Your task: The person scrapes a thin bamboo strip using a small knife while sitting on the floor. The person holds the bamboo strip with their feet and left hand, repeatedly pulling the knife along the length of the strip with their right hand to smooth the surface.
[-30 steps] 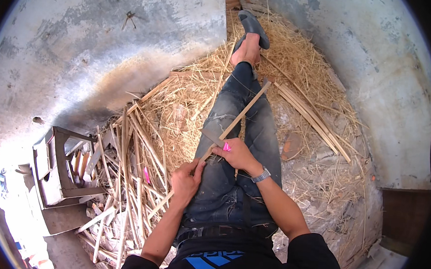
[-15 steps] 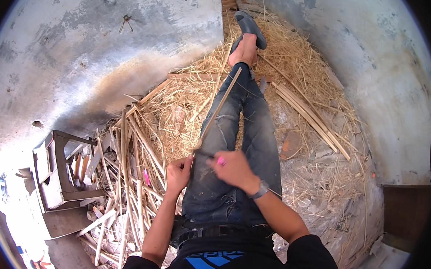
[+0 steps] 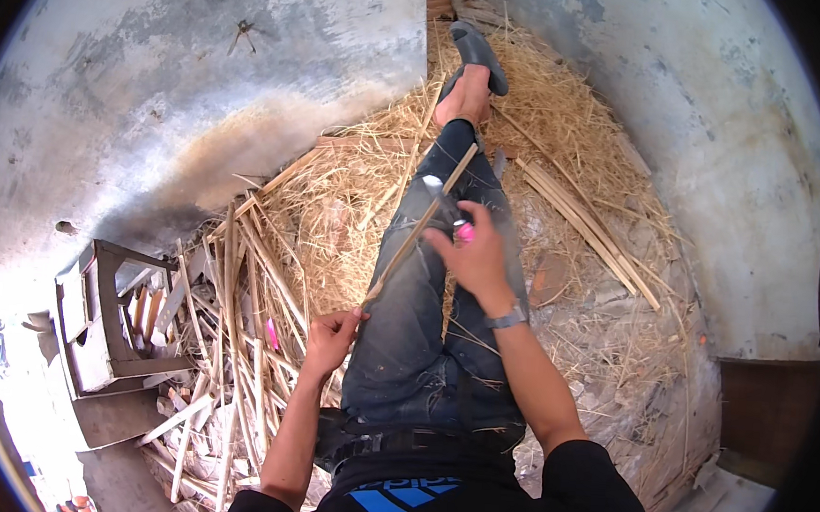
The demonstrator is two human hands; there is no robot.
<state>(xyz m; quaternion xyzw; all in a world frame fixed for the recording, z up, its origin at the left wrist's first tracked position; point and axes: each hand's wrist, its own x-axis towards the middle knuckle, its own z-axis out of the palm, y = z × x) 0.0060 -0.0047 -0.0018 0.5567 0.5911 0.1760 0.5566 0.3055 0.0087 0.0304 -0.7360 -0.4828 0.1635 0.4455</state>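
Observation:
A long thin strip of bamboo or wood (image 3: 403, 253) slants up and away over my outstretched legs (image 3: 395, 349). My left hand (image 3: 330, 337) is closed in a pinch on its near end, beside my left thigh. Farther along the strip, above my shins, my right hand (image 3: 481, 268) grips a knife by its pink handle (image 3: 466, 232). The grey blade (image 3: 443, 202) points up and left, close to the strip; motion blur hides whether they touch. The thumb and forefinger of that hand stand apart round the handle.
A heap of loose strips (image 3: 257, 275) lies to my left, beside an overturned wooden frame (image 3: 110, 331). More split strips (image 3: 586, 224) rest on the right. Straw shavings (image 3: 560, 106) cover the floor around my feet. Walls (image 3: 279, 88) rise at left and right.
My right hand and the knife have moved away from my left hand, up and right along the strip. The strip's far end has swung slightly right. My left hand keeps its pinch.

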